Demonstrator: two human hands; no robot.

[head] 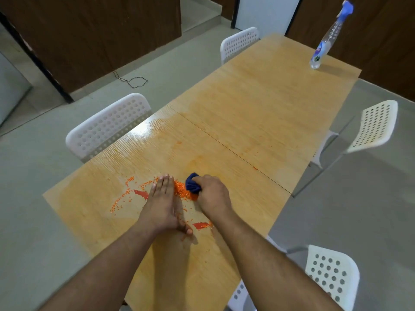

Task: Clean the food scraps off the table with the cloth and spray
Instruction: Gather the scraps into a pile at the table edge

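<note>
Orange food scraps [182, 191] lie heaped and scattered on the near part of the wooden table [258, 113]. My left hand [162, 203] stands on its edge with straight fingers, touching the left side of the heap. My right hand [212, 196] grips a bunched dark blue cloth [192, 182] pressed against the heap's right side. Loose scraps trail off to the left [121, 200], and red smears mark the wood [201, 225]. The clear spray bottle [325, 41] with a blue trigger stands upright at the table's far right corner, far from both hands.
White perforated chairs stand around the table: one at the near left [107, 126], one at the far left [238, 43], one at the right [372, 126], one at the near right [330, 272]. A black cord [134, 81] lies on the floor. The table's middle looks wet.
</note>
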